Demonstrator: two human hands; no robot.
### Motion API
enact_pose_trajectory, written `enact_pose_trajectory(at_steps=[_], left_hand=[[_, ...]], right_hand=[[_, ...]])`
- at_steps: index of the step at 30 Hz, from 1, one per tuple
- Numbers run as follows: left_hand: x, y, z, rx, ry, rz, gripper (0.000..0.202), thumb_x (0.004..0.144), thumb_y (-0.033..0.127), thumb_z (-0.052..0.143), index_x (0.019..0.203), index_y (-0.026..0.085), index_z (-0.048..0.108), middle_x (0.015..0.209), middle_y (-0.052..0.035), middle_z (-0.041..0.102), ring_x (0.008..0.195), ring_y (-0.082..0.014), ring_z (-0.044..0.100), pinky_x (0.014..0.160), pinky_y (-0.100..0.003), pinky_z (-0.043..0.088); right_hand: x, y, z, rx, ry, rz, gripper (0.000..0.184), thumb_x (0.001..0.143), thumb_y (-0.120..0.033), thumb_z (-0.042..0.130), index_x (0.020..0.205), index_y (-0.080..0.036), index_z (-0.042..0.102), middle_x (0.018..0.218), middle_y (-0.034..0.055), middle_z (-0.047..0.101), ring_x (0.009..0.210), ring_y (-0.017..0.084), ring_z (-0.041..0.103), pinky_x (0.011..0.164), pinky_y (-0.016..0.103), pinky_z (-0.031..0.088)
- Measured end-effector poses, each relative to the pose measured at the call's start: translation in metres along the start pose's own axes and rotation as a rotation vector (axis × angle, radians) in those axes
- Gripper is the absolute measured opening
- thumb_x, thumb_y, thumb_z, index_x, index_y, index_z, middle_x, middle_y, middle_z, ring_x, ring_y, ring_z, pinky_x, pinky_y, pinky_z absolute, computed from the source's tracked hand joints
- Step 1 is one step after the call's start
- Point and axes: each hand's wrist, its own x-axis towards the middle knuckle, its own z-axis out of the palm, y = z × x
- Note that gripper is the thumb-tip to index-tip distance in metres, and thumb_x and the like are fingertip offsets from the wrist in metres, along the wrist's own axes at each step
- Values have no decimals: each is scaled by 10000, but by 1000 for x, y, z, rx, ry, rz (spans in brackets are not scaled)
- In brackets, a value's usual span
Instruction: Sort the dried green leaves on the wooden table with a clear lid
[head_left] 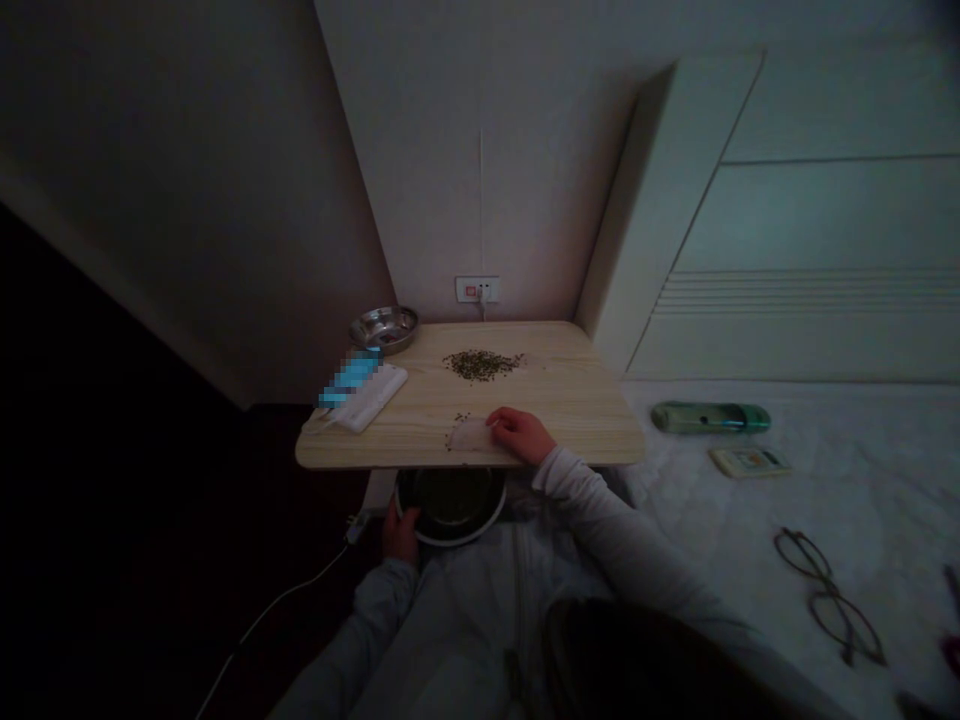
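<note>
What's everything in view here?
Table: one, pale wood, centre.
Grains: many, dark greenish, mostly heaped on table.
Thin sheet: one, whitish, table front.
Metal bowl: one, silver, table's far left.
Screen: one, blue, blurred, table's left.
Slab: one, white, beside screen.
White-rimmed bowl: one, dark inside, below table front.
Wall socket: one, white, behind table.
Cords: several, white, wall and lower left.
Bed: one, white, right.
Headboard: one, pale, behind bed.
Cylinder: one, green, on bed.
Flat rectangle: one, pale, on bed.
Glasses: one pair, dark, on bed.
Left hand: one, grey sleeve, at white-rimmed bowl.
Right hand: one, grey sleeve, at sheet.
</note>
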Motion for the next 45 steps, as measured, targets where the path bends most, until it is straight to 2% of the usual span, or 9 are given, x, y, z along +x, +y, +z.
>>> enact_pose_trajectory(at_steps=[7,15,18,21,24,31,34,40,45], left_hand=[[-1,6,-1,94,-20,32,310,530,166,443,828,144,529,731,-34,543,722,-154,483,649,-237,364],[-6,11,0,43,-6,3,287,534,154,435,803,158,534,730,-24,550,747,-156,490,648,-239,378],[-5,9,0,53,-17,5,303,531,147,435,816,156,539,729,-26,555,735,-153,497,650,-235,382],[0,2,-1,45,-26,11,352,535,165,440,876,168,528,739,-24,554,749,-154,495,653,-237,381],[4,-3,-1,40,-24,13,376,530,178,450,899,172,520,753,-22,548,771,-154,486,663,-235,375],[-1,4,0,56,-2,33,303,531,152,451,820,156,542,744,-25,548,754,-150,484,664,-227,367],[-2,5,0,39,-29,32,321,541,145,445,848,165,535,710,-15,549,722,-148,493,643,-236,378],[-4,8,-1,63,3,38,305,548,123,454,838,147,546,725,-29,554,717,-152,493,647,-238,379],[-7,12,0,48,-17,23,372,563,103,427,923,128,517,757,-34,556,749,-147,488,673,-229,372]], right_hand=[[-2,0,0,-7,-53,-31,179,642,-226,400,764,-169,518,566,-30,568,484,60,434,493,171,311],[-3,0,0,101,-108,-25,167,629,-193,388,748,-156,498,553,-31,545,484,58,426,493,169,317],[1,-1,1,125,-31,9,191,641,-205,367,785,-157,484,555,-36,526,485,56,420,489,167,321],[7,-2,5,16,106,66,219,648,-233,364,822,-170,481,559,-36,510,511,67,431,506,180,322],[13,-2,10,-59,166,103,225,647,-248,369,830,-191,487,595,-27,525,551,84,445,529,200,316],[23,-8,18,-85,145,111,208,638,-264,391,806,-219,505,635,-26,556,576,98,461,527,216,303],[24,-10,19,-71,107,92,213,647,-257,385,818,-216,505,640,-28,563,572,89,464,532,207,313],[21,-12,18,-41,40,51,218,652,-246,384,826,-201,507,626,-29,561,561,76,461,537,190,329],[20,-12,17,-29,80,36,216,655,-233,369,824,-190,497,610,-27,540,546,69,451,527,180,330]])
